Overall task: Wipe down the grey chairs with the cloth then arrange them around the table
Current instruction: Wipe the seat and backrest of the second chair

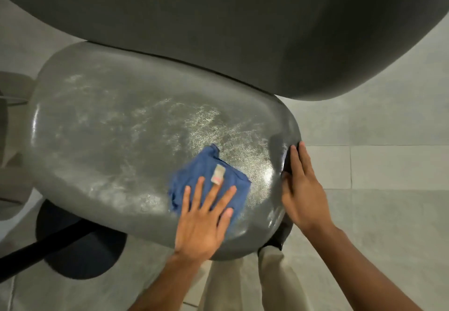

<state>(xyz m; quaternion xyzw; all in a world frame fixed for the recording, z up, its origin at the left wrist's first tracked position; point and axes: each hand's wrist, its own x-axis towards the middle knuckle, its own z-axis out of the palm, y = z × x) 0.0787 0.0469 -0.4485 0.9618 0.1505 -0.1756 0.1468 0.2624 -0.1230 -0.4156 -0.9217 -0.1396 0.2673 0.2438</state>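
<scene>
A grey chair fills the view from above: its shiny, scuffed seat point(126, 140) spreads across the middle and its dark backrest point(243, 31) arches over the top. A crumpled blue cloth point(206, 172) with a small white label lies on the seat's near right part. My left hand point(204, 220) presses flat on the cloth with fingers spread and straight. My right hand point(301, 189) rests along the seat's right edge, fingers straight and laid over the rim.
Pale grey floor tiles point(376, 164) surround the chair. The chair's dark base and a black leg point(48, 242) show under the seat at lower left. Part of another piece of furniture point(12, 121) sits at the left edge. My legs in light trousers point(255, 281) stand below the seat.
</scene>
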